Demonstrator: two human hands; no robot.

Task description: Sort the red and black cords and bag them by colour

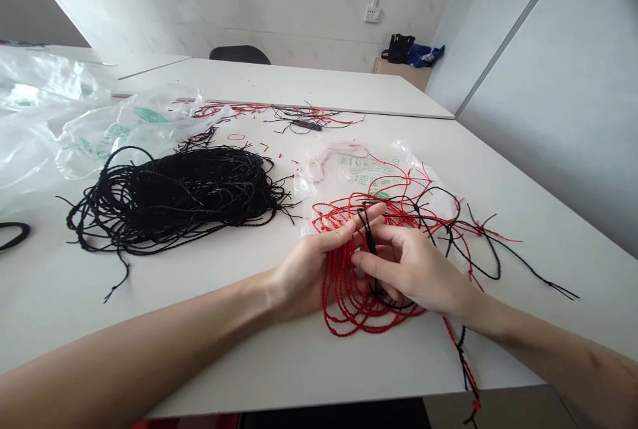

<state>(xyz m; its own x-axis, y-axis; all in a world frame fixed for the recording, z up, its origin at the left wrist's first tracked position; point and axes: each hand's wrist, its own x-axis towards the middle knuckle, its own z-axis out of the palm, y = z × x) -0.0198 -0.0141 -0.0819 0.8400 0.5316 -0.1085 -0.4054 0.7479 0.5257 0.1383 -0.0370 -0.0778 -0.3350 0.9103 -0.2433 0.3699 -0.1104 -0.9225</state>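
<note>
My left hand (314, 263) is closed around black braided cord (369, 236), with its thumb and forefinger near the cord's upper end. From the right, my right hand (409, 263) pinches the same black cord between thumb and fingers. A bundle of red braided cords (343, 309) lies under and around both hands, its loops hanging toward the table's front. Several black cords (478, 236) with knotted ends trail off to the right, crossing red ones. Some fingertips are hidden behind the cords and the other hand.
A large heap of black cords (189, 196) lies at left. Clear plastic bags (129, 123) spread behind it, and another plastic bag (349, 170) lies beyond the red bundle. Loose cord scraps (319, 113) and a dark tool (306, 125) lie farther back on the white table (239, 349).
</note>
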